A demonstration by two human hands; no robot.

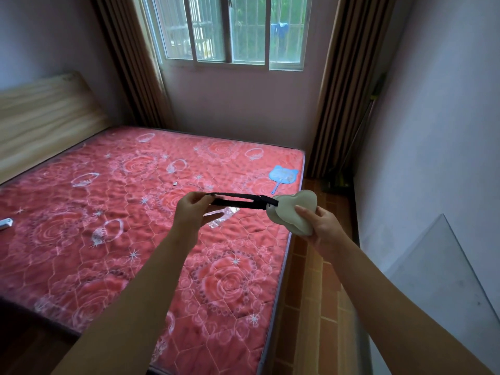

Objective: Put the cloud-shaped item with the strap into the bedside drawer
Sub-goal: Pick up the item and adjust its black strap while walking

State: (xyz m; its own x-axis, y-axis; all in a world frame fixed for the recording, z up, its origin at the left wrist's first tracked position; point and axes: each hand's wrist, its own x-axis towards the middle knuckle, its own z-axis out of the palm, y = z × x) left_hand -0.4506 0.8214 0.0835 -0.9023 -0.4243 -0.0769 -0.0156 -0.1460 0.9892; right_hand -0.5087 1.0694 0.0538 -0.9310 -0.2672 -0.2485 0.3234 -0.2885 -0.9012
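A pale cloud-shaped padded item (293,209) with a black strap (240,200) is held in the air above the right side of the bed. My right hand (322,226) grips the folded pale pad from below and the right. My left hand (190,209) pinches the far end of the strap, which is stretched level between both hands. No bedside drawer is in view.
A red floral mattress (121,212) fills the left and middle, with a wooden headboard (40,115) at far left. A blue cat-shaped fan (282,175) lies near the bed's far right corner, clear plastic wrap (221,216) under my hands, and a small white object (5,223) at left. Brown tiled floor (319,293) runs along the right wall.
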